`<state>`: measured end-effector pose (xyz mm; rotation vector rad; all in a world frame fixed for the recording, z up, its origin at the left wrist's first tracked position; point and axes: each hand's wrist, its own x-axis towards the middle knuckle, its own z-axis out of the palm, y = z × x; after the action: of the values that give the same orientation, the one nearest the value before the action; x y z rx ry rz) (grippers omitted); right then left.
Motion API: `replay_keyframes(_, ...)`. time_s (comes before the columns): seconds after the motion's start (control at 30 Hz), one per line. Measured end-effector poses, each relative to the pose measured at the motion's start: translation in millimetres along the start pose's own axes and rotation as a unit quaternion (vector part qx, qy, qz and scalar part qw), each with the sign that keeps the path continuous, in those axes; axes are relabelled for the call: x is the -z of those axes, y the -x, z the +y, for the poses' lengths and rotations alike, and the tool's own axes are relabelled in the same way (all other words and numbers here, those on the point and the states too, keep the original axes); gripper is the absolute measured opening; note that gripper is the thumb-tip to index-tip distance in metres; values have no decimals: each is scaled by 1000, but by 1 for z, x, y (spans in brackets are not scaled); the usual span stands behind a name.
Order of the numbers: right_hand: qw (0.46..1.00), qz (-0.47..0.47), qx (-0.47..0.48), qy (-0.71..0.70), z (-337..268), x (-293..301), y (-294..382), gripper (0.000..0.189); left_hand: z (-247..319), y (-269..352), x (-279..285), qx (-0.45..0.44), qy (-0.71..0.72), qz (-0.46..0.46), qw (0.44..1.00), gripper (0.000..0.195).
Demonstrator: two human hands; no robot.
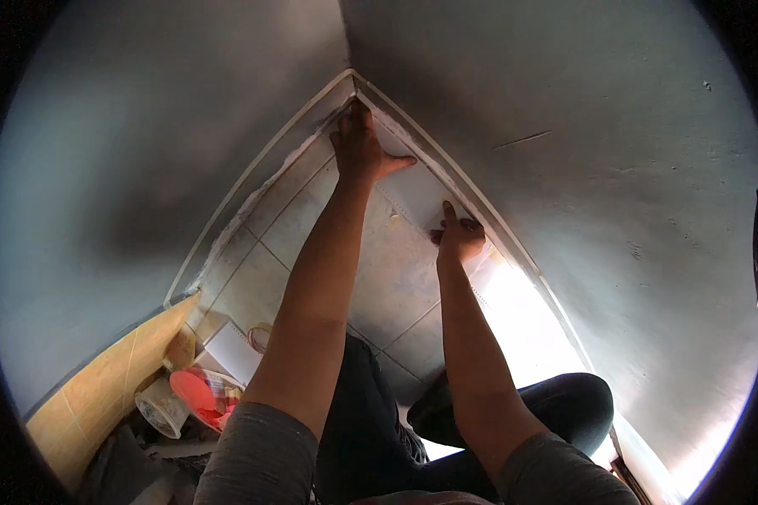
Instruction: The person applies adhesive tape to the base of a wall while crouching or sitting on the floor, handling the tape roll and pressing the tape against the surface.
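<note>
A pale sheet (420, 189), with a row of small holes along one long edge, lies on the floor against the foot of the right-hand wall. My left hand (359, 145) reaches into the corner, its thumb spread out over the sheet and its fingers pointing at the wall joint. Lower down, my right hand (460, 235) rests on the sheet beside the wall. One of its digits points forward and the others are curled; whether they pinch the sheet is hidden. Beneath both hands are pale floor tiles (391, 265).
Two grey walls (278, 82) meet ahead, with a rough-edged band (442, 145) along their base. At lower left are a white pad with a holed edge (234, 350), a clear plastic tub (162, 407) and a red round object (192, 390). Bright glare covers the floor at right.
</note>
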<state>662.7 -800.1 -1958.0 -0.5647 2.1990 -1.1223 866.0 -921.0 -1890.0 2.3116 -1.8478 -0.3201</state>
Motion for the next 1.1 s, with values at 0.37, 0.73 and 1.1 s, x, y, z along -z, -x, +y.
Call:
replay_keyframes(0.37, 998, 8, 48, 26, 21, -7, -12, 48, -29, 4, -6, -75, 86, -8, 993, 124)
replay_keyframes(0.73, 997, -36, -63, -40, -13, 1, 6, 46, -78, 151, 35, -59, 174, 135, 973, 82)
replay_keyframes(1.1, 968, -69, -191, -149, -37, 10, 24, 35, -228, 460, 119, 241, 182, 31, 953, 46)
